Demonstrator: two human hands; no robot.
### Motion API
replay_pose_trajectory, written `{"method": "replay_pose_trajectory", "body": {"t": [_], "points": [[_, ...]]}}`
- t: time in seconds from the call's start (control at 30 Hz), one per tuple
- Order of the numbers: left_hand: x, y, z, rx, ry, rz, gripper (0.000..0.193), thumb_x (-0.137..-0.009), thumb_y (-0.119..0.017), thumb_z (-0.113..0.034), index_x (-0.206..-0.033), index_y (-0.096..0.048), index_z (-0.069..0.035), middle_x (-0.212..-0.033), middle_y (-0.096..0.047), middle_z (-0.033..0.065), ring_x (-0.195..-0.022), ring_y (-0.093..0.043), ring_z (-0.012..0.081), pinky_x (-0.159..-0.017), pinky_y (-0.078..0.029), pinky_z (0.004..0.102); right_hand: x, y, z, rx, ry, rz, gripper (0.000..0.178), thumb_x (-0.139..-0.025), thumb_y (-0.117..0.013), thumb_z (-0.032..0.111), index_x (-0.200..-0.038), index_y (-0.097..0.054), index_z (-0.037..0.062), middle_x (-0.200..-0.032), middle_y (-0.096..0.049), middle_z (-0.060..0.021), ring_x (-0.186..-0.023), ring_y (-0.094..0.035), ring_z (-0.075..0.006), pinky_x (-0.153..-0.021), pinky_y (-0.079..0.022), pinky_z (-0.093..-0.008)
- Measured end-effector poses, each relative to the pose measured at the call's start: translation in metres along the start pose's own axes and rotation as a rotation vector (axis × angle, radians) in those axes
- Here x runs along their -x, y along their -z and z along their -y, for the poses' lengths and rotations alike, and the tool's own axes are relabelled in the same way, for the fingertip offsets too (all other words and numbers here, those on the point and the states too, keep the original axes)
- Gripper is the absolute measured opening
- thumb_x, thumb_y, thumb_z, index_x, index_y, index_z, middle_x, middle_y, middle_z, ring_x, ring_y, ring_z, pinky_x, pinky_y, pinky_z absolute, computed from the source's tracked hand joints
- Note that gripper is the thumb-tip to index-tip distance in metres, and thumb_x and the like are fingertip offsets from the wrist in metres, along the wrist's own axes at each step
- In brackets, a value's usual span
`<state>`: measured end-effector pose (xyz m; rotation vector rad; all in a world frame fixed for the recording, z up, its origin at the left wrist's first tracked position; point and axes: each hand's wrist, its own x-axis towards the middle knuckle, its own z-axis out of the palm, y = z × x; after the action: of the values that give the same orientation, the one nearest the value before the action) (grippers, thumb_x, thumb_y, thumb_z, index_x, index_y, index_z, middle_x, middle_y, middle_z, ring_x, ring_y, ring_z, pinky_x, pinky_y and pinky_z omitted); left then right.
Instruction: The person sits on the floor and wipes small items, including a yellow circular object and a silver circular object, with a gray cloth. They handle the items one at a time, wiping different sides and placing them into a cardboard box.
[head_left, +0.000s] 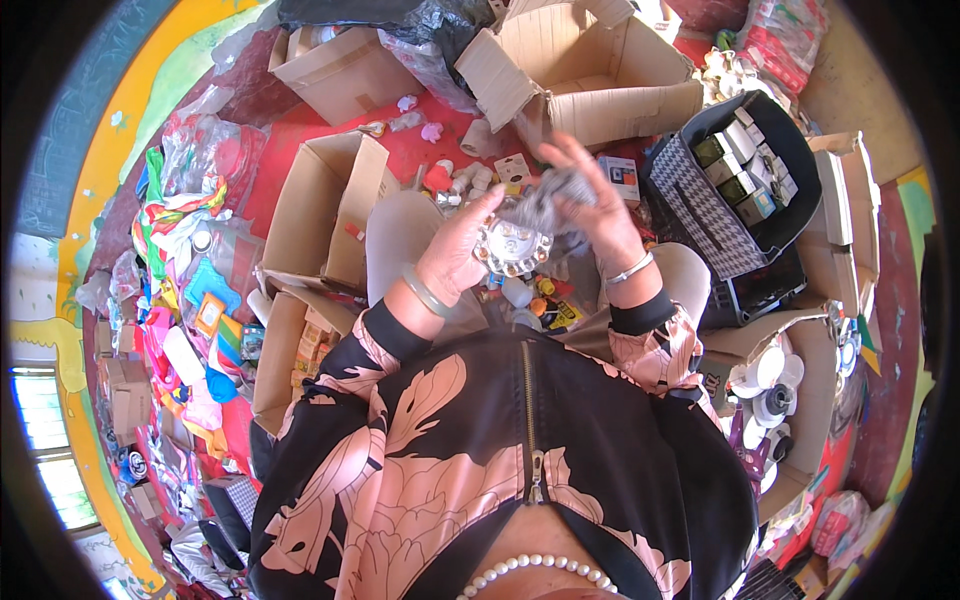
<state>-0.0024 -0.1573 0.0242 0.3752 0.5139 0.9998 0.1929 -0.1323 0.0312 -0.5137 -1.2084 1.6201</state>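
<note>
Round, pale, knobbly-rimmed piece (514,250) — blurred grey wad (562,192) beside it

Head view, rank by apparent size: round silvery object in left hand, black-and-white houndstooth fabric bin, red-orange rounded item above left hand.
1. Houndstooth bin
2. Silvery object
3. Red-orange item

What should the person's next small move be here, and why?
Probably ease the grey wad clear of the round piece with the right hand, while the left hand supports it: the wad, blurred, is at the right hand and appears to cover the piece's upper edge.
</note>
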Motion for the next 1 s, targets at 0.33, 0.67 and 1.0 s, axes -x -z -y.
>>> {"method": "replay_pose_trajectory", "body": {"t": [0.33,0.67,1.0], "points": [[-0.003,-0.020,0.006,0.079,-0.382,-0.148,0.036,-0.093,-0.039,-0.031,-0.112,-0.051,-0.003,-0.108,-0.060,0.0113,-0.099,-0.058,0.0228,-0.089,-0.045,0.0378,0.002,-0.036,-0.046,0.893,0.333,-0.119,0.063,-0.078,-0.068,0.021,-0.133,-0.040,0.0114,-0.140,-0.029,-0.0219,-0.130,-0.032,-0.0318,-0.101,-0.033,-0.0377],[0.002,-0.012,0.018,0.121,-0.246,-0.082,0.035,-0.093,-0.040,-0.028,-0.111,-0.053,-0.001,-0.109,-0.060,0.0115,-0.103,-0.057,0.0233,-0.092,-0.044,0.0375,-0.021,0.012,-0.051,0.215,-0.029,-0.651,0.028,-0.089,-0.057,0.021,-0.109,-0.054,0.0013,-0.091,-0.060,-0.0025,-0.080,-0.056,-0.0091,-0.073,-0.047,-0.0259],[-0.002,-0.008,0.009,0.249,-0.248,-0.011,0.034,-0.092,-0.040,-0.028,-0.112,-0.054,-0.005,-0.109,-0.060,0.0093,-0.101,-0.057,0.0230,-0.089,-0.044,0.0369,0.010,-0.055,-0.013,1.396,0.382,0.165,0.058,-0.077,-0.067,0.030,-0.126,-0.047,0.0065,-0.141,-0.026,-0.0216,-0.133,-0.022,-0.0377,-0.106,-0.025,-0.0422]]}}
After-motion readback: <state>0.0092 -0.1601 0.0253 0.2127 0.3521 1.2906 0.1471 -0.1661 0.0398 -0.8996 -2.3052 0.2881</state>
